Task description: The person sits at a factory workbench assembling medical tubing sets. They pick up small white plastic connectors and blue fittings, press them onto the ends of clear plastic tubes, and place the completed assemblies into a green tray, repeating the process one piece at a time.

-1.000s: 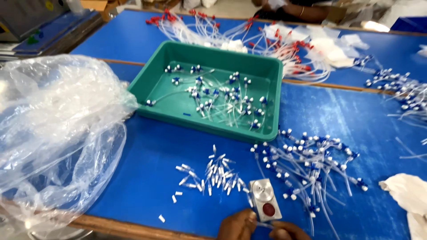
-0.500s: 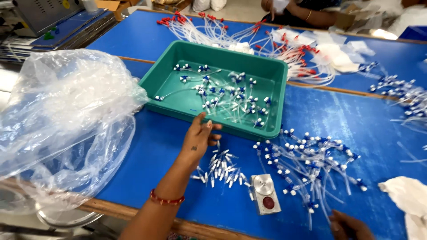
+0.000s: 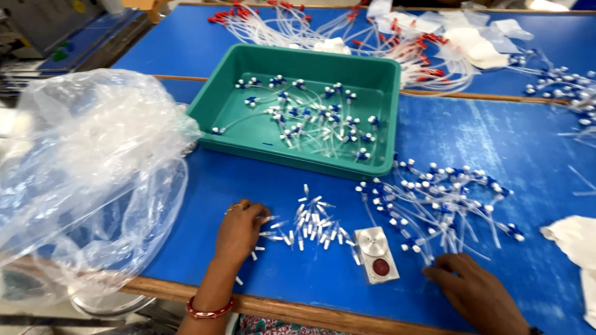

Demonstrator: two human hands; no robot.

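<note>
The blue counter (image 3: 248, 186) carries everything here, and to its left edge a big crumpled clear plastic bag (image 3: 87, 180) spills over, apparently emptied of most of its contents, though what remains inside is hard to tell through the folds.

Next in size is the green tray (image 3: 298, 133), set back from the person. It holds a scatter of clear tube pieces with blue-and-white end fittings (image 3: 310, 118), covering only part of its floor; judging from that, the tray is well short of full.

Just beside the tray's near right corner lies a larger loose pile of blue-capped tubes (image 3: 441, 198) on the bare counter, so a good share of pieces sits outside the tray. Further back, bundles of red-capped tubing (image 3: 397, 43) lie well apart from the hands.

In front of the person is a small cluster of short white connector pieces (image 3: 310, 223), and just to its right a small grey press block with a red button (image 3: 375, 254).

The left hand (image 3: 239, 232) rests palm-down at the left edge of the white connectors, fingers curled loosely over a few of them; whether it pinches one I cannot tell. The right hand (image 3: 475, 291) lies flat and open on the counter, fingertips near the bottom of the blue-capped pile, holding nothing.
</note>
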